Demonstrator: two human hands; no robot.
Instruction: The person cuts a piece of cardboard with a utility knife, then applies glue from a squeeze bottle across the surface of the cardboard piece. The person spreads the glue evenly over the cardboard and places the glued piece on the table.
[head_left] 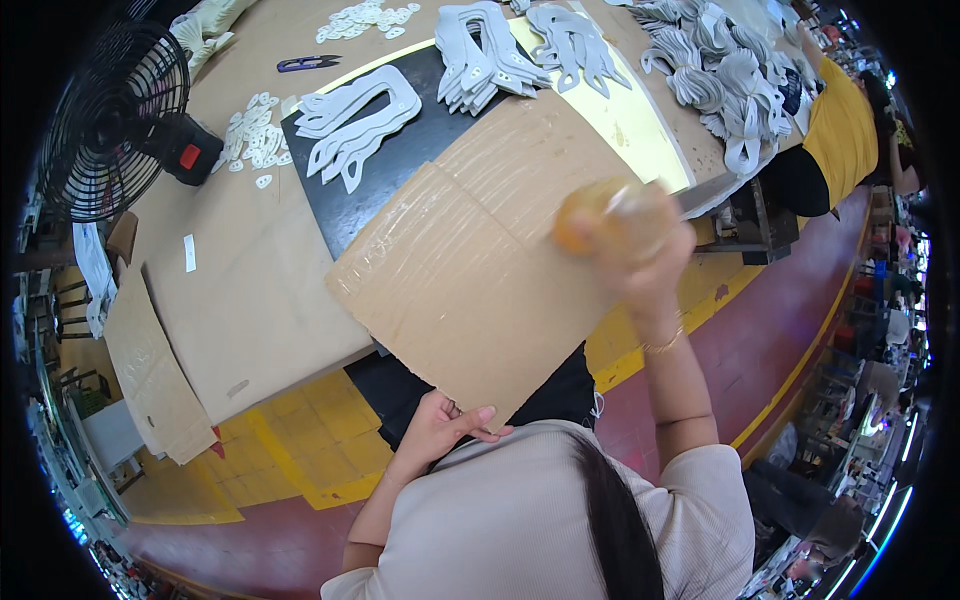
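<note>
A brown cardboard sheet lies tilted over the table's front edge, with glossy streaks across its upper half. My left hand grips its near corner, thumb on top and fingers underneath. Above the sheet's right edge, my right hand is closed around a clear bottle with amber contents. Motion blurs both, and I cannot tell whether the bottle touches the cardboard. Beyond the sheet, grey looped fabric pieces lie fanned on a black board. A thicker stack of grey pieces sits beside them.
A black fan stands at the left, near small white tabs. Purple-handled thread snips lie farther back. Bundled grey pieces crowd the right table. Another cardboard piece leans off the left edge. A person in yellow is beyond.
</note>
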